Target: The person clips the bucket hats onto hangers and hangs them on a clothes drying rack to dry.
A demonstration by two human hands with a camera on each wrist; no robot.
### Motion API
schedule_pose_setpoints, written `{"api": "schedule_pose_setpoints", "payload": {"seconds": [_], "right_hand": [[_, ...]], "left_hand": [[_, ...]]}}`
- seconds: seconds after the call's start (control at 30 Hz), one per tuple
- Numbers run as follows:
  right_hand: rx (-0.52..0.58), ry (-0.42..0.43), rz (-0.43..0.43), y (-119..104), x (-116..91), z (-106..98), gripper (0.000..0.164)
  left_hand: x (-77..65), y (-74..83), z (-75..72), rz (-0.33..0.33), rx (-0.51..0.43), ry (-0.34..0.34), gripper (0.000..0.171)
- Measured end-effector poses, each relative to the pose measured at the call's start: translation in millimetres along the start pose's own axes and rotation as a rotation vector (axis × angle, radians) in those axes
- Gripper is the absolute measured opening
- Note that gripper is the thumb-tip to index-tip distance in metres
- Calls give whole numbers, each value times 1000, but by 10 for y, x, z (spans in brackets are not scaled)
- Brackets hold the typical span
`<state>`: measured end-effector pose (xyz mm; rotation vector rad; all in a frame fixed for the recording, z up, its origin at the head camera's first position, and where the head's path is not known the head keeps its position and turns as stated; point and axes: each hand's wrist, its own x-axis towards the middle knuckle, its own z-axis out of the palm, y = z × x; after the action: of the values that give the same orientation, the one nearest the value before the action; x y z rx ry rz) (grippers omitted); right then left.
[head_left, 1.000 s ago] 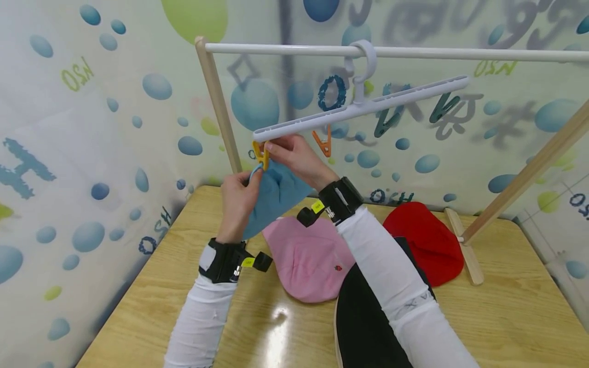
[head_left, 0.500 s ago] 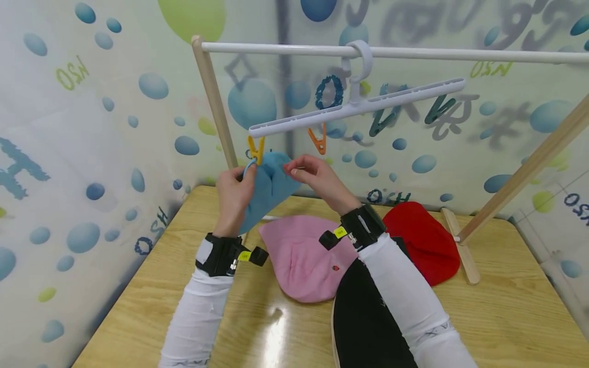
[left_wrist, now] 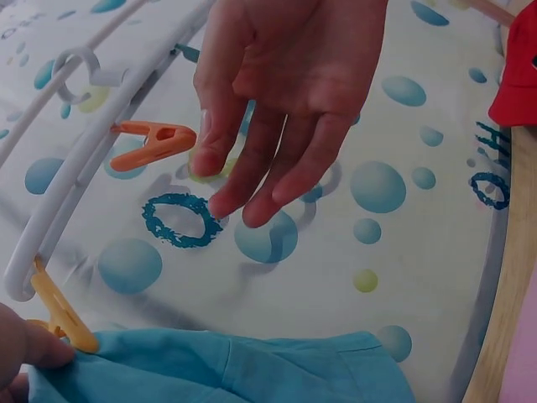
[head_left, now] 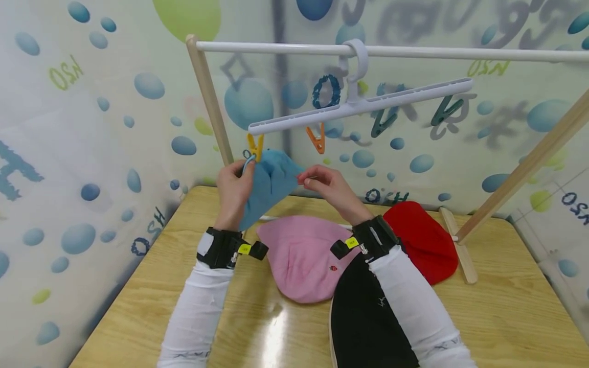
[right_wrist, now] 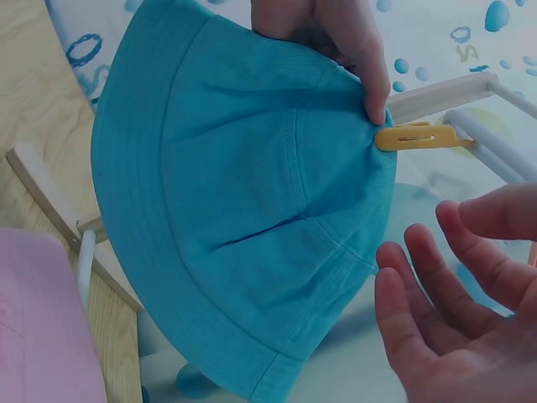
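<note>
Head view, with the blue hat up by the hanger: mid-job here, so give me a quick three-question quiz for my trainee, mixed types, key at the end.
1. True or false: the pink hat lies on the table.
2. Which clip is at the edge of the blue hat? A) orange B) yellow C) green
3. Which grip is holding the blue hat, left or right?

Key:
1. True.
2. B, the yellow clip.
3. The left grip.
</note>
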<state>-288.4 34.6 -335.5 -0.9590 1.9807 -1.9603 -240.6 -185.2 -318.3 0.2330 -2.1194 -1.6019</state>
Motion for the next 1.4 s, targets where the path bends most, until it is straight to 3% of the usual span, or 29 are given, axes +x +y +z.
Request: {"api": "schedule_pose_setpoints", "payload": {"seconds": [0.43, 0.93, 1.13, 1.4], "right_hand": [[-9, 14, 3, 55, -65, -61, 18], [-3, 33, 18, 45, -131, -127, 19], [-17, 22, 38, 71, -158, -129, 20], [-37, 38, 69, 119, -197, -152, 19]], "left_hand": [[11, -75, 45, 36, -50, -38, 27], [36, -168, 10, 62, -28, 8, 27], [20, -271, -57, 58, -14, 63, 25], [9, -403, -159, 65, 12, 85, 26]]}}
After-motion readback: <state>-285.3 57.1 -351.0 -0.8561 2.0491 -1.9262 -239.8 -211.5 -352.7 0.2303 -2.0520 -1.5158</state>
